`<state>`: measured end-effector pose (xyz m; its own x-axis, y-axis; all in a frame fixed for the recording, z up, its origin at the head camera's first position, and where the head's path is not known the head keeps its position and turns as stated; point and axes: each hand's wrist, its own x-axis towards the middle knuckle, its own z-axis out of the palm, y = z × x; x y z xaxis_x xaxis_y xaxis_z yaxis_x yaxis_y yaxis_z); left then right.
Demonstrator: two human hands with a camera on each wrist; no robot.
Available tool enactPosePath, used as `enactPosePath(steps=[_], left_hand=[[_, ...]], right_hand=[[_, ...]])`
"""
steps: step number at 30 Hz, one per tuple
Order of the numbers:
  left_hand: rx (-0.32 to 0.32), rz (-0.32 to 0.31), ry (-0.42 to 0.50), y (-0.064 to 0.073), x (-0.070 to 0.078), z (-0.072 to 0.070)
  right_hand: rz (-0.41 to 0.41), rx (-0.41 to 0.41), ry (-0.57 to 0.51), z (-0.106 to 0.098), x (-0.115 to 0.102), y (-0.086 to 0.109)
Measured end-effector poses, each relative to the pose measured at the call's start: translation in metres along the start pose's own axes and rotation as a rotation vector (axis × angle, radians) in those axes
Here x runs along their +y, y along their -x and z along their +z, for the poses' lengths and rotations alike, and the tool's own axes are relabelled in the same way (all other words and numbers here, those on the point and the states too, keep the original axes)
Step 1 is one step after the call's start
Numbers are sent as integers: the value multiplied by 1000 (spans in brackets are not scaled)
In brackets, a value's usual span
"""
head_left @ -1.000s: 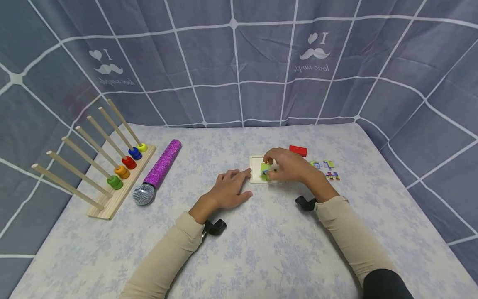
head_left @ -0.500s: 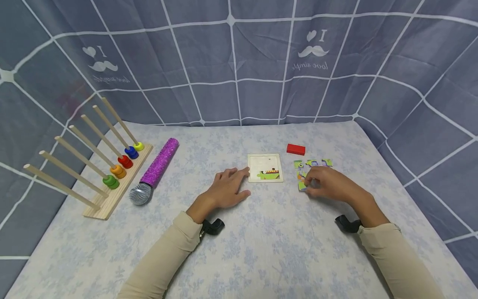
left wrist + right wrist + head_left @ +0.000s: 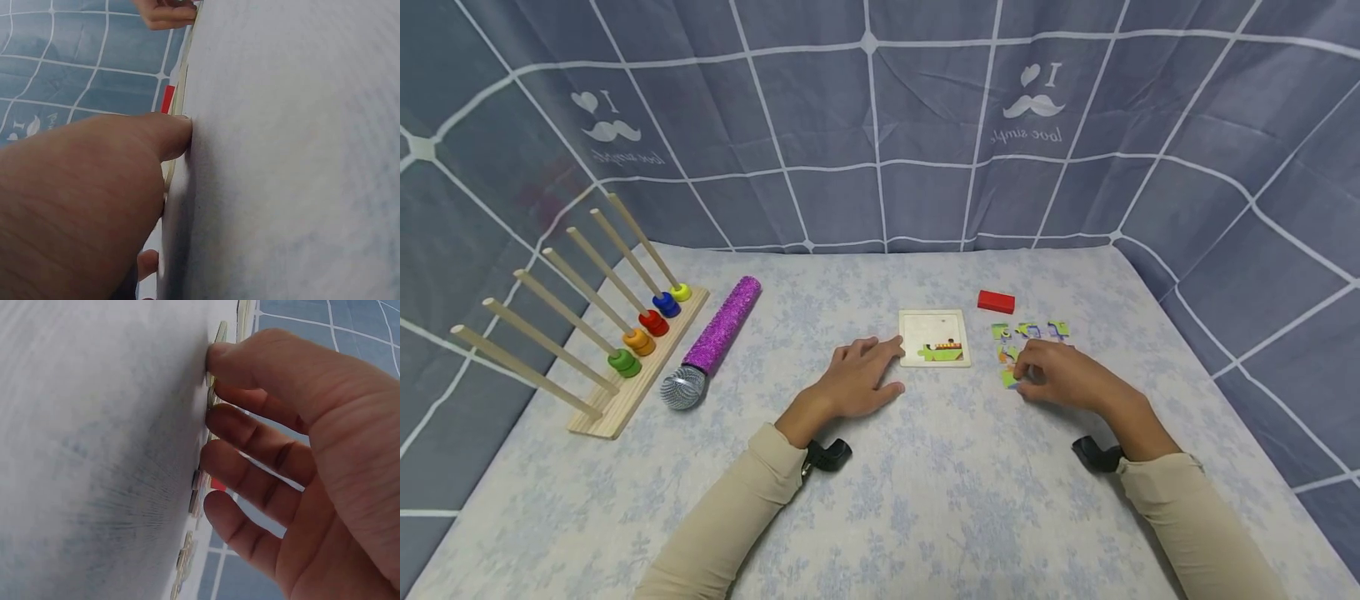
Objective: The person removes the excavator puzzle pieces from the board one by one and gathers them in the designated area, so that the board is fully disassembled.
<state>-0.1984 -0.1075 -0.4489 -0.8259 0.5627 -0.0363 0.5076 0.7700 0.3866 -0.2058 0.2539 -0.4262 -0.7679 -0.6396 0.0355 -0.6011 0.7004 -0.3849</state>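
Observation:
My left hand lies flat with fingers spread, its index fingertip at the left edge of a square puzzle board. Green jigsaw pieces with a bit of train picture fill the board's lower part. To the right, my right hand bends over loose jigsaw pieces. Its thumb and index finger pinch at a puzzle piece, largely hidden by the fingers, while the other fingers curl loosely. A green piece shows just left of the fingertips.
Behind the loose pieces lies a red block. On the left are a purple glitter microphone and a wooden peg rack with coloured rings. A grey-blue grid curtain encloses the table's back and sides.
My right hand has left the board and moved right to the loose pieces, where it has stayed over the last half second. The left hand keeps its place at the board's edge.

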Motion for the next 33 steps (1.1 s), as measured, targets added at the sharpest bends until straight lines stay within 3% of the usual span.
enactPosePath(steps=[6, 10, 16, 21, 25, 33], left_hand=[[-10, 0, 12, 0, 3, -3], [-11, -5, 9, 1, 4, -3], [-19, -19, -11, 1, 4, -1], [-15, -14, -10, -1, 4, -1], [-10, -2, -2, -1, 4, 0], [-12, -10, -5, 1, 2, -1]], right_hand=[[-7, 78, -33, -4, -3, -2], [-50, 134, -84, -5, -9, -18], [-50, 57, -71, 0, -34, -62], [-46, -4, 16, 9, -46, -96], [-31, -48, 35, 13, -51, -106], [-7, -74, -68, 15, -54, -109]])
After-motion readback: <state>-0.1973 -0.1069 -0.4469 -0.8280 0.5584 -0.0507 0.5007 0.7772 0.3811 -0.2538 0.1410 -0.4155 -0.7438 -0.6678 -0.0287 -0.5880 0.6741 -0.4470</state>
